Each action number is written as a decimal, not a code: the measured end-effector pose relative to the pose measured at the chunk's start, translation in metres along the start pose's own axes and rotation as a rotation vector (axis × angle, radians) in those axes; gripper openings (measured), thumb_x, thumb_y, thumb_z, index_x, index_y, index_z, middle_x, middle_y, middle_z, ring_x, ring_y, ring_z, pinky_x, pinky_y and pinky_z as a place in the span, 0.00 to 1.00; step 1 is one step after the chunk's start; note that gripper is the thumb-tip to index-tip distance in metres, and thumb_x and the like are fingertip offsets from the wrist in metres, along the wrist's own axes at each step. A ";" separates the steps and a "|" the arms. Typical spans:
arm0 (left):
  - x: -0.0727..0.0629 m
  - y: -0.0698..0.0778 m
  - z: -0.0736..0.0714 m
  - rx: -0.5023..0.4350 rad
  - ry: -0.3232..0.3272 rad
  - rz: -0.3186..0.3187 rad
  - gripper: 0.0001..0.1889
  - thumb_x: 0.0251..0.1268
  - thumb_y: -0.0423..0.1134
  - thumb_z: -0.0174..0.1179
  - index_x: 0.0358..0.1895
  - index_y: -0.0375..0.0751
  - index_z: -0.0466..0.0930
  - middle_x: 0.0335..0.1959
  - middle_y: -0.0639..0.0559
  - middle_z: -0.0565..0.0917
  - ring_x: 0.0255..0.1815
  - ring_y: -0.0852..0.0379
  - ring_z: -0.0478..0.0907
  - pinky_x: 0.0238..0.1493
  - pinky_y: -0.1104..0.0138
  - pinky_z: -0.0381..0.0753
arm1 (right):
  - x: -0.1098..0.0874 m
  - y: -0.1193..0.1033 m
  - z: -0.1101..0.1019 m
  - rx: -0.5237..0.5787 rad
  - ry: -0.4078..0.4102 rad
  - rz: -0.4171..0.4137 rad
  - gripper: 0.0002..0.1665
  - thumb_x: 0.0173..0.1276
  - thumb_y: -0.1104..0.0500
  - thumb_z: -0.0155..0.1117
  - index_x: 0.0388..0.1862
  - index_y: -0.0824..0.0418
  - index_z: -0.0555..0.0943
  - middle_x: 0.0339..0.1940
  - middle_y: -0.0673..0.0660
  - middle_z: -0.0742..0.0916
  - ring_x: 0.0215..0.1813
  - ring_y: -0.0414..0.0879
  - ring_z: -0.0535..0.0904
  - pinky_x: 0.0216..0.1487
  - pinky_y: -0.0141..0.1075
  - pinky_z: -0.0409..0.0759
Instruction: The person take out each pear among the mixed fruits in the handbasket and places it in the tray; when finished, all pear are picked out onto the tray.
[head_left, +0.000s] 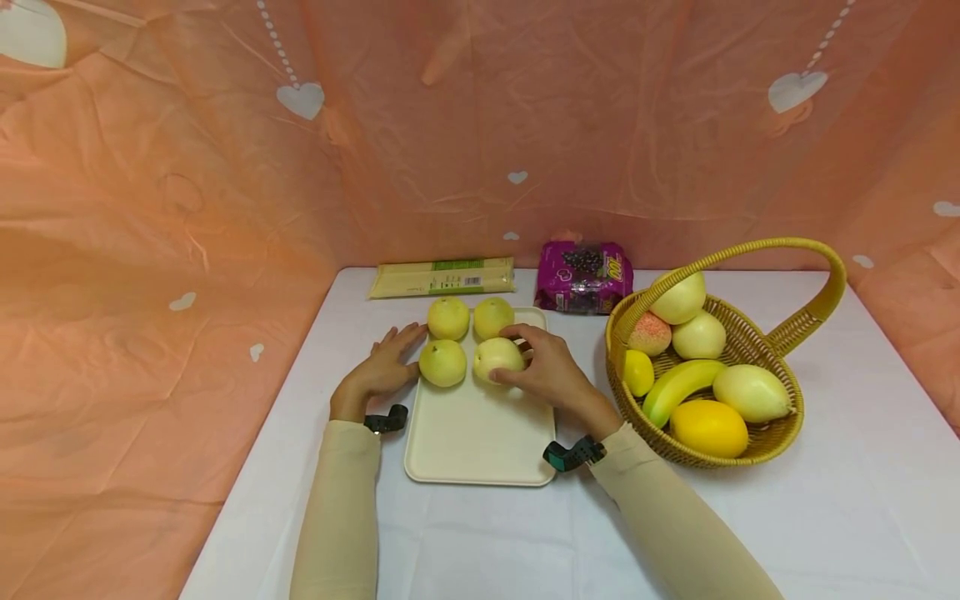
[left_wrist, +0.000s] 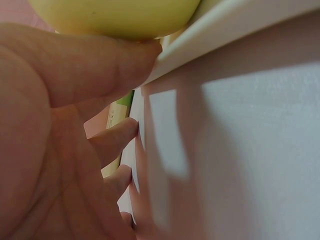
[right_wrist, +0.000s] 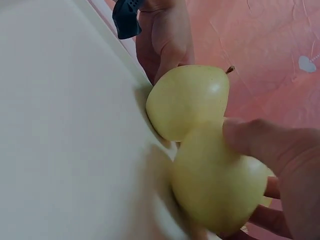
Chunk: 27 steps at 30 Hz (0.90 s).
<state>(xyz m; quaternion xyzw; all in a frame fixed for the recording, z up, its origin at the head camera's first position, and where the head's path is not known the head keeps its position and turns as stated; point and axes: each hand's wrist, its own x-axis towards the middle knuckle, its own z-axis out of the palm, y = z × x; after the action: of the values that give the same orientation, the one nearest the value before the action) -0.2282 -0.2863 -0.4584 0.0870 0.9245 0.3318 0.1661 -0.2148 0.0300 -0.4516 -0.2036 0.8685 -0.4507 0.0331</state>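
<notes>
On a cream tray [head_left: 480,442] sit several pale yellow-green pears, two at the back and two in front of them. My right hand [head_left: 551,371] grips the front right pear [head_left: 497,360], thumb on its near side and fingers round the far side. In the right wrist view this pear [right_wrist: 220,180] appears against the stemmed front left pear [right_wrist: 187,100]. Beside the tray's left edge, my left hand [head_left: 384,364] has its fingers extended. Its thumb [left_wrist: 110,65] lies at the front left pear [head_left: 442,363] and the tray rim. A back left pear [head_left: 448,318] and back right pear [head_left: 493,317] stand behind.
A wicker basket [head_left: 797,412] with a tall handle stands to the right, holding a banana [head_left: 681,390], a mango-like yellow fruit [head_left: 708,428], a peach [head_left: 649,333] and other fruit. Behind the tray lie a flat yellow-green packet [head_left: 442,277] and a purple package [head_left: 583,278].
</notes>
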 end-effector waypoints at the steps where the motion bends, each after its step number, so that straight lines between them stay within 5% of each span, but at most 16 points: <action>1: 0.000 0.000 0.000 0.001 0.001 0.002 0.41 0.73 0.35 0.54 0.90 0.45 0.56 0.92 0.37 0.49 0.93 0.32 0.31 0.88 0.32 0.26 | 0.000 0.000 0.000 -0.004 -0.003 -0.006 0.40 0.65 0.51 0.85 0.72 0.60 0.81 0.66 0.62 0.89 0.55 0.57 0.91 0.58 0.50 0.91; 11: 0.001 0.004 -0.002 0.005 0.002 0.000 0.41 0.74 0.36 0.55 0.90 0.45 0.56 0.92 0.37 0.49 0.93 0.31 0.31 0.88 0.32 0.26 | -0.008 -0.014 -0.012 -0.139 0.015 -0.093 0.40 0.65 0.51 0.84 0.73 0.62 0.81 0.68 0.63 0.88 0.61 0.60 0.88 0.63 0.53 0.88; 20: 0.000 0.007 -0.003 0.000 0.002 0.018 0.41 0.74 0.36 0.54 0.90 0.44 0.56 0.92 0.36 0.49 0.93 0.31 0.31 0.87 0.31 0.26 | -0.054 -0.046 -0.061 0.063 -0.122 -0.232 0.38 0.67 0.56 0.84 0.74 0.57 0.81 0.70 0.56 0.87 0.67 0.53 0.86 0.69 0.50 0.87; 27: -0.002 0.005 -0.001 0.000 -0.011 -0.005 0.41 0.74 0.35 0.55 0.90 0.43 0.56 0.92 0.36 0.48 0.93 0.30 0.30 0.88 0.32 0.25 | -0.097 -0.034 -0.112 0.118 -0.153 -0.254 0.35 0.67 0.61 0.83 0.73 0.51 0.82 0.67 0.48 0.88 0.66 0.45 0.86 0.70 0.35 0.84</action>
<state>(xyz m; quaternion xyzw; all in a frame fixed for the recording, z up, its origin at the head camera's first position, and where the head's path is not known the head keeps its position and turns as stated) -0.2261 -0.2835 -0.4537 0.0866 0.9239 0.3308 0.1719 -0.1420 0.1359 -0.3711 -0.3433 0.8028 -0.4845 0.0540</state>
